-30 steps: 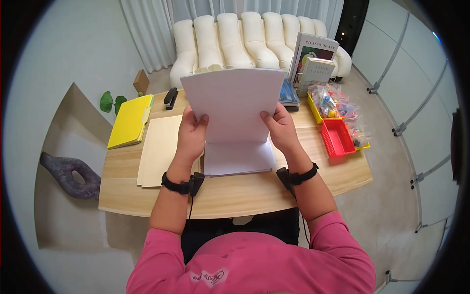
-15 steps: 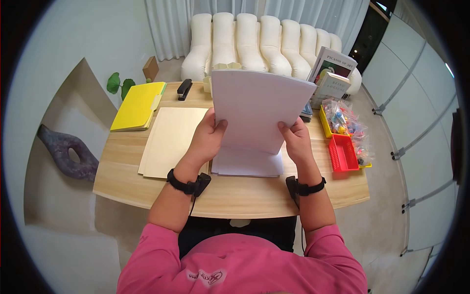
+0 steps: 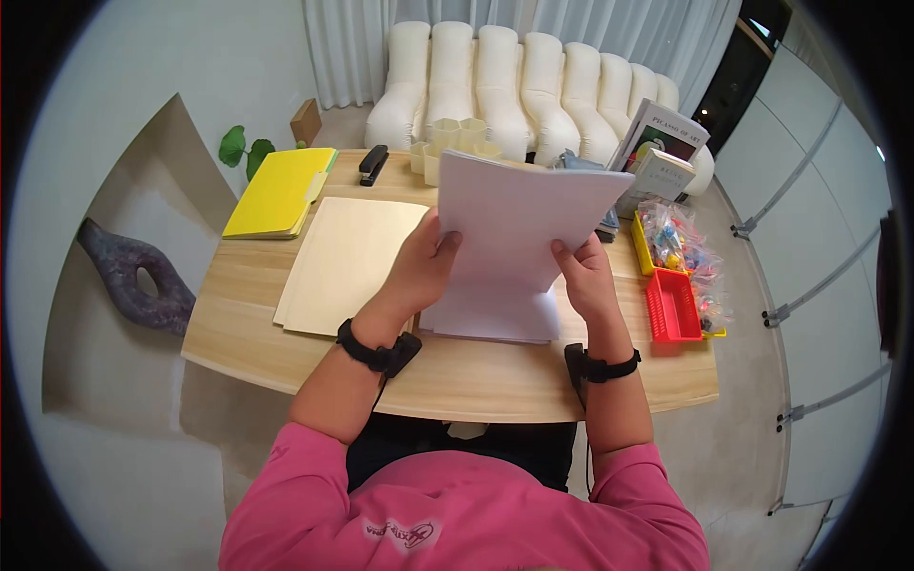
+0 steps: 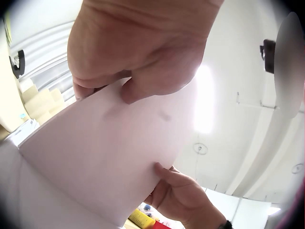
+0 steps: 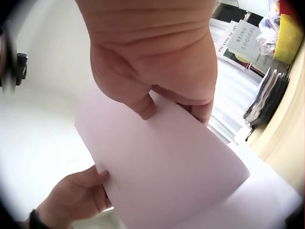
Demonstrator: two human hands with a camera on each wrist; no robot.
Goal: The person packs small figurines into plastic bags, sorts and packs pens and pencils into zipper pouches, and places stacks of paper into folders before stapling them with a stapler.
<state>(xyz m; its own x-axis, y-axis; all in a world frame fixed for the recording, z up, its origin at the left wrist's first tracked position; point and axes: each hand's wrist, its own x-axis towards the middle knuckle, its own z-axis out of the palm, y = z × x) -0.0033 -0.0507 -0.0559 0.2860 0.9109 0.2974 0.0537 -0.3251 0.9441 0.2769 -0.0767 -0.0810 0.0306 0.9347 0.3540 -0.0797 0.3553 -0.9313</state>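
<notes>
Both hands hold a stack of white paper (image 3: pixel 528 205) upright over the wooden table, its top edge bowed. My left hand (image 3: pixel 422 268) grips the left side, thumb on the near face and fingers behind. On the right side, my right hand (image 3: pixel 587 276) pinches the sheets the same way. More white paper (image 3: pixel 490 322) lies flat on the table just below, and the held stack's bottom edge overlaps it. The left wrist view shows the thumb of the left hand (image 4: pixel 143 52) pressed on the paper (image 4: pixel 105 148); the fingertips behind are mostly hidden.
Cream folders (image 3: pixel 352 262) lie left of the paper, with a yellow folder (image 3: pixel 276 198) beyond. A black stapler (image 3: pixel 373 166) and a cream organizer (image 3: pixel 433 164) stand at the back. At right are a red basket (image 3: pixel 674 309), bagged small items (image 3: pixel 671 233) and upright books (image 3: pixel 662 143).
The camera view has shifted, so the table items sit farther right. The held stack now bows along its top edge and uncovers more of the organizer. Both hands keep their grip.
</notes>
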